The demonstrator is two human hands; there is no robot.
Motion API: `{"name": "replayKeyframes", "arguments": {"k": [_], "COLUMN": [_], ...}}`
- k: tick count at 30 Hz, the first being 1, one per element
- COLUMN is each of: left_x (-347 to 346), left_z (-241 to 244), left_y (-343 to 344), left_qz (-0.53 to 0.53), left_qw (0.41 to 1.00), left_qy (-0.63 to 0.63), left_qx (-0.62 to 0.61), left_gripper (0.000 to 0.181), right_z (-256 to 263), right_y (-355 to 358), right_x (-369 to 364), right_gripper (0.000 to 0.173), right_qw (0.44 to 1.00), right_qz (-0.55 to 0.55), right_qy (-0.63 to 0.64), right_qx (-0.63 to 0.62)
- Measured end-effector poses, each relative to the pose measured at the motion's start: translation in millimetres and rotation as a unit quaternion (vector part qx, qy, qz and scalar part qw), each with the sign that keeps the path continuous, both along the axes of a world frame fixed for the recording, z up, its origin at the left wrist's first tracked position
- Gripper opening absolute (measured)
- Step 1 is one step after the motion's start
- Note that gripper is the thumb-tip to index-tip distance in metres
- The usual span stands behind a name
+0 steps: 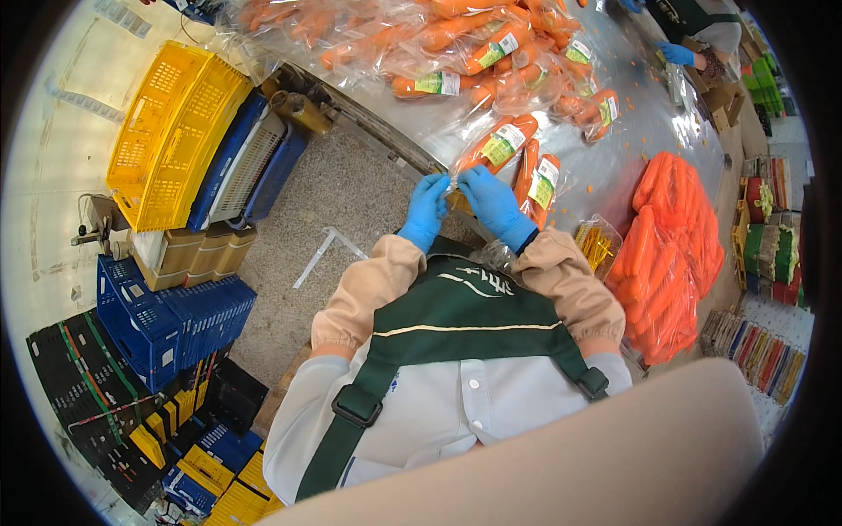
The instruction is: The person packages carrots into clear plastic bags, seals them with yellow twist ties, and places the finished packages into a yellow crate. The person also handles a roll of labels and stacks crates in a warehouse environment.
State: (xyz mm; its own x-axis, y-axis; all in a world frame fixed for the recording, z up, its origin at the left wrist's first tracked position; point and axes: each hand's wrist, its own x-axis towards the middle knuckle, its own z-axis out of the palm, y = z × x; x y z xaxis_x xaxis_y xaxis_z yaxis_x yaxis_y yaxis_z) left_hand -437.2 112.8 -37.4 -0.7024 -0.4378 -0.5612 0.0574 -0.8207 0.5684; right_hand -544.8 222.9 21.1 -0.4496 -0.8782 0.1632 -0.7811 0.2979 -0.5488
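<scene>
Both of my hands wear blue gloves and meet at the near edge of a metal table (434, 135). My left hand (424, 209) pinches the gathered end of a clear plastic bag of carrots (503, 144), which bears a green and white label. On the same bag's neck, the fingers of my right hand (490, 200) are closed too. What lies between the fingertips is too small to make out. Beside my right wrist lies a second labelled carrot bag (543, 184), partly covered by that hand. A heap of bagged carrots (447, 46) spreads beyond.
A small basket of yellow twist ties (596, 244) stands by my right sleeve. Right of it sits a large orange bag of carrots (664, 256). Stacked yellow crates (174, 131) and blue crates (177, 315) rise on the left. Across the table, a co-worker's gloved hand (676, 54) shows.
</scene>
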Motion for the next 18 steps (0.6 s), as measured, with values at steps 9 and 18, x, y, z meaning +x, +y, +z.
{"name": "replayKeyframes", "arguments": {"k": [9,18], "left_x": [14.3,5.8], "left_z": [16.7,15.9], "left_y": [-6.1,-16.1], "left_qz": [-0.107,-0.139], "left_qw": [0.585,0.783], "left_qy": [-0.112,-0.129], "left_qx": [-0.796,-0.593], "left_gripper": [0.015,0.015], "right_z": [4.7,13.3], "right_y": [-66.9,-43.1], "right_x": [-56.0,-35.2], "right_gripper": [0.022,0.027], "right_qw": [0.954,0.993], "right_qz": [0.240,0.109], "right_qy": [-0.023,-0.022], "right_qx": [0.180,0.044]}}
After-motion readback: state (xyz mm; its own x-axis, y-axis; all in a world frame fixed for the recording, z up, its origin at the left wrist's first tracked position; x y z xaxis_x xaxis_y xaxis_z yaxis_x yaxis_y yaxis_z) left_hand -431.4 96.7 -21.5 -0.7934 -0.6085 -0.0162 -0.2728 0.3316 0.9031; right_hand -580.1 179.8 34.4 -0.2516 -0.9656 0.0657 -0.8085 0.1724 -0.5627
